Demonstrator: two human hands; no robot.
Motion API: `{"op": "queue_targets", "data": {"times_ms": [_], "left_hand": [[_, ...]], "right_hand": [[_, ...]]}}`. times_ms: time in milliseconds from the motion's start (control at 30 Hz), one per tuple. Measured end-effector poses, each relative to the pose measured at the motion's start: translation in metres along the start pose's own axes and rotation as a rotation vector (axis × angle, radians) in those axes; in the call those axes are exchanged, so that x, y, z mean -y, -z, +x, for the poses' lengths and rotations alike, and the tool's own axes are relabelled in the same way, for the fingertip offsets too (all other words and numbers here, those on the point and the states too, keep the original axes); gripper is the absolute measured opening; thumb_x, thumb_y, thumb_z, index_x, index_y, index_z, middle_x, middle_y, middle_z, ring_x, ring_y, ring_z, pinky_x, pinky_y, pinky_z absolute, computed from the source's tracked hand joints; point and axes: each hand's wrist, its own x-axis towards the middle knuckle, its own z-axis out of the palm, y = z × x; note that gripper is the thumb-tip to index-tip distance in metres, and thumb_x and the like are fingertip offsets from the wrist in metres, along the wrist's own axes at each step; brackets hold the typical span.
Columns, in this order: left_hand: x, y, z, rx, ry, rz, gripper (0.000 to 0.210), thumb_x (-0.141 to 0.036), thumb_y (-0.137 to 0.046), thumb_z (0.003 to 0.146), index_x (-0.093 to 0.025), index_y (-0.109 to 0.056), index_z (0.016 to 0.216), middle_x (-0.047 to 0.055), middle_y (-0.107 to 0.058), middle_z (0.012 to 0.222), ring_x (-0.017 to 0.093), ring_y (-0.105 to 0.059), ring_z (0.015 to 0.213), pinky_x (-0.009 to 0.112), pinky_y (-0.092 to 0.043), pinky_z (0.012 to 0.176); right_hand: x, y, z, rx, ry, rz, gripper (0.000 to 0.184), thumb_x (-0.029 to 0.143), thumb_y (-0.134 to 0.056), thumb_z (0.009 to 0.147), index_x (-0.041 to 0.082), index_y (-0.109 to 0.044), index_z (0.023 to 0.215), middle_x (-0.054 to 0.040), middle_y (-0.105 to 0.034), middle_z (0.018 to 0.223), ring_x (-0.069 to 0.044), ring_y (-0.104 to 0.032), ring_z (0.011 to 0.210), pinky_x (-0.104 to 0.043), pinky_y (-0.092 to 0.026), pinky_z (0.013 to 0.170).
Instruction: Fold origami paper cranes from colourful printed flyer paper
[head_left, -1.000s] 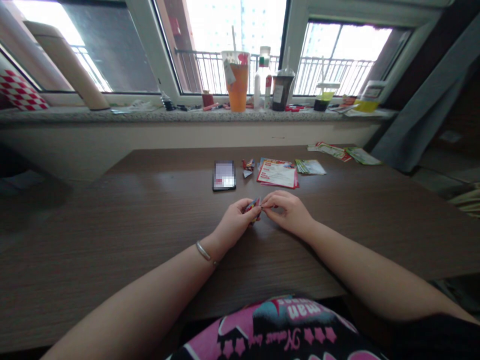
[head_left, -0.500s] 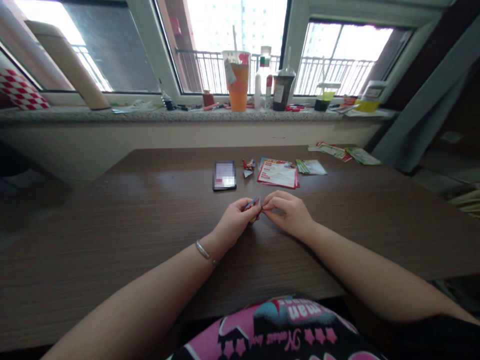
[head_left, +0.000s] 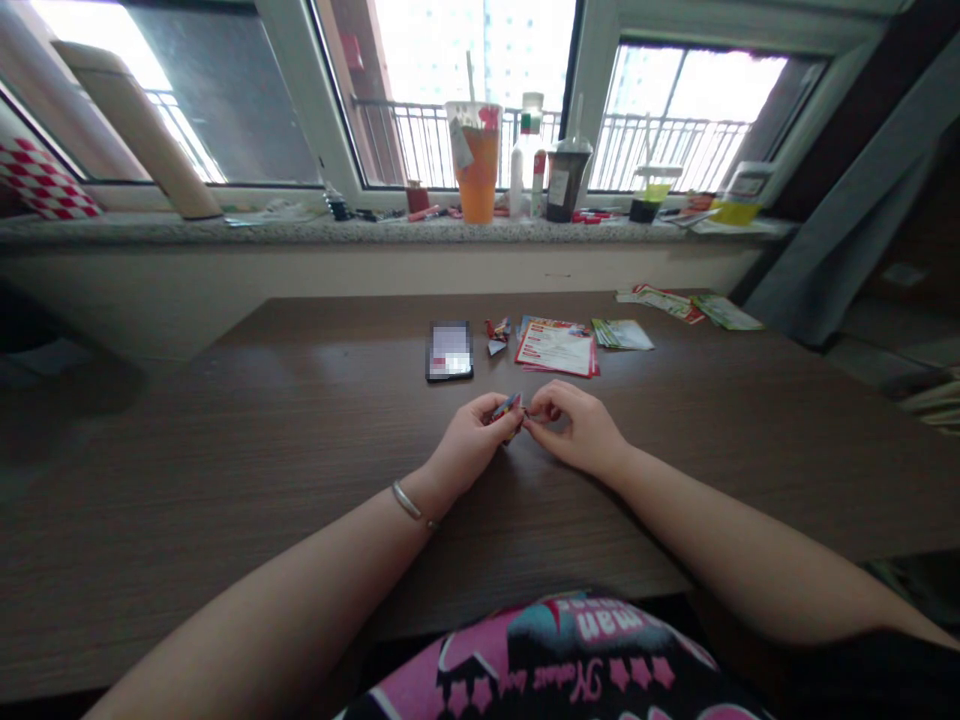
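A small colourful packet (head_left: 505,408), with red, blue and yellow on it, sits in my left hand (head_left: 474,432), the thumb lying over its face. Most of it is covered by the fingers. Close against its right end is my right hand (head_left: 574,420), thumb and forefinger pinched at the packet's edge. Whatever lies between those two fingertips is too small to make out. Beyond the hands lie a crumpled colourful wrapper (head_left: 496,336) and a stack of red-bordered printed cards (head_left: 556,346).
A phone (head_left: 450,352) with a blurred screen lies left of the wrapper. Green-and-white packets (head_left: 622,335) are right of the cards, with more leaflets (head_left: 667,302) at the back right. On the windowsill (head_left: 300,232) stand an orange drink cup (head_left: 477,175), a dark cup (head_left: 567,182) and bottles.
The right forefinger has curled in slightly at the packet's edge. The left hand and the things on the table stay where they were.
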Motion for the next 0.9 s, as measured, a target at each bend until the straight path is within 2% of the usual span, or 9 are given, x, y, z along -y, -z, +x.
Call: {"op": "queue_targets", "data": {"times_ms": [200, 367, 667, 767, 900], "left_hand": [[-0.002, 0.001, 0.0, 0.034, 0.008, -0.044, 0.039, -0.05, -0.076, 0.068, -0.014, -0.066, 0.076, -0.001, -0.058, 0.065, 0.011, -0.048, 0.063, 0.024, -0.037, 0.062], [-0.004, 0.002, 0.0, 0.069, 0.058, -0.027, 0.043, -0.054, -0.078, 0.065, -0.014, -0.064, 0.072, 0.0, -0.058, 0.062, 0.011, -0.048, 0.058, 0.024, -0.037, 0.058], [0.0, 0.005, 0.003, 0.147, 0.104, -0.023, 0.042, -0.053, -0.078, 0.065, -0.014, -0.063, 0.07, -0.002, -0.057, 0.061, 0.008, -0.044, 0.055, 0.022, -0.032, 0.055], [0.0, 0.005, 0.003, 0.179, 0.148, -0.02, 0.042, -0.053, -0.078, 0.065, -0.014, -0.064, 0.073, -0.001, -0.059, 0.063, 0.009, -0.047, 0.058, 0.023, -0.032, 0.057], [-0.001, 0.005, 0.002, 0.227, 0.149, -0.003, 0.042, -0.053, -0.076, 0.067, -0.014, -0.063, 0.075, -0.001, -0.059, 0.065, 0.009, -0.046, 0.057, 0.023, -0.032, 0.057]], "right_hand": [[-0.001, 0.004, 0.001, 0.011, 0.053, 0.024, 0.014, 0.017, -0.06, 0.083, 0.021, -0.062, 0.096, -0.0023, -0.066, 0.087, -0.013, -0.059, 0.073, -0.026, -0.049, 0.068], [-0.003, 0.006, 0.003, -0.01, 0.073, 0.042, 0.008, 0.019, -0.057, 0.088, 0.021, -0.065, 0.09, -0.003, -0.066, 0.084, -0.013, -0.058, 0.072, -0.026, -0.048, 0.067], [-0.006, 0.006, 0.003, 0.07, 0.011, 0.151, 0.006, 0.017, -0.059, 0.081, 0.019, -0.063, 0.085, -0.0018, -0.062, 0.079, -0.013, -0.057, 0.07, -0.026, -0.046, 0.064], [-0.008, 0.005, 0.005, 0.103, -0.064, 0.243, 0.004, 0.019, -0.058, 0.08, 0.018, -0.062, 0.081, -0.001, -0.06, 0.075, -0.012, -0.054, 0.067, -0.025, -0.044, 0.062], [-0.011, 0.001, 0.008, 0.23, -0.283, 0.483, 0.008, 0.025, -0.055, 0.078, 0.018, -0.057, 0.075, 0.0012, -0.057, 0.068, -0.012, -0.052, 0.063, -0.025, -0.043, 0.061]]}}
